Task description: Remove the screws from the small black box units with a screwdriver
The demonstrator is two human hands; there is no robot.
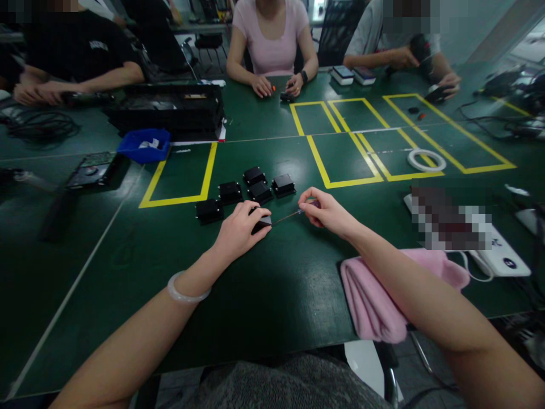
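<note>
My left hand (243, 229) is closed around a small black box (261, 221) on the green table, its fingers over the top and side. In my right hand (322, 211) is a thin screwdriver (286, 218), pinched at its handle, with the tip at the right side of the held box. Just beyond my left hand sit several similar black boxes (230, 192), each with small shiny points at its sides. My fingers cover part of the held box and most of the screwdriver handle.
A pink cloth (374, 295) lies under my right forearm, beside a white device (498, 250). A blue bin (145, 146) and a black crate (170, 111) stand at the back left. A white tape ring (426, 161) lies at the right. Three people sit across the table (298, 295).
</note>
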